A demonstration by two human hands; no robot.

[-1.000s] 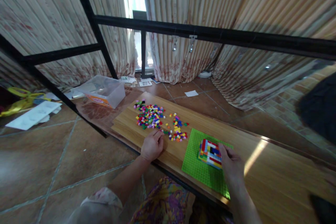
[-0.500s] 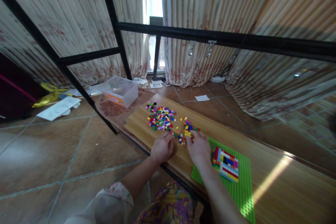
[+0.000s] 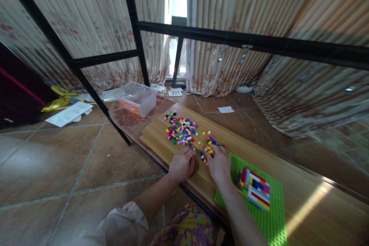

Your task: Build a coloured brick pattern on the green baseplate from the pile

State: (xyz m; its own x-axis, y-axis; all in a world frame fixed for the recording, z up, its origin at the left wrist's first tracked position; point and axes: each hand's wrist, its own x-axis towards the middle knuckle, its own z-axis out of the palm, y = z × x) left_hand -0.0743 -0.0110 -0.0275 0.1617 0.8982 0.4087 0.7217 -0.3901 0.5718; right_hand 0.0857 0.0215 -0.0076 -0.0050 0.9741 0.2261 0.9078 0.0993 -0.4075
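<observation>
Small colourful toy bricks (image 3: pixel 181 130) lie in a loose heap on the wooden board, with a smaller scatter of bricks (image 3: pixel 210 139) to its right. My left hand (image 3: pixel 182 165) rests at the board's near edge, fingers curled together beside the bricks; anything in them is hidden. Over the smaller scatter is my right hand (image 3: pixel 219 164), thumb and forefinger apart and reaching down to yellow bricks. Right of it, a green baseplate (image 3: pixel 272 200) carries a built block of stacked bricks (image 3: pixel 255 187) with an opening in its middle.
A clear plastic box (image 3: pixel 141 102) with an orange label stands at the far left end of the table. Black metal bars (image 3: pixel 201 32) cross above and beyond the table. Curtains hang behind, and white trays (image 3: pixel 69 114) lie on the tiled floor.
The view has shifted slightly, so the table and bricks appear a little further right. Both hands stay close to the same bricks, with only small finger movement.
</observation>
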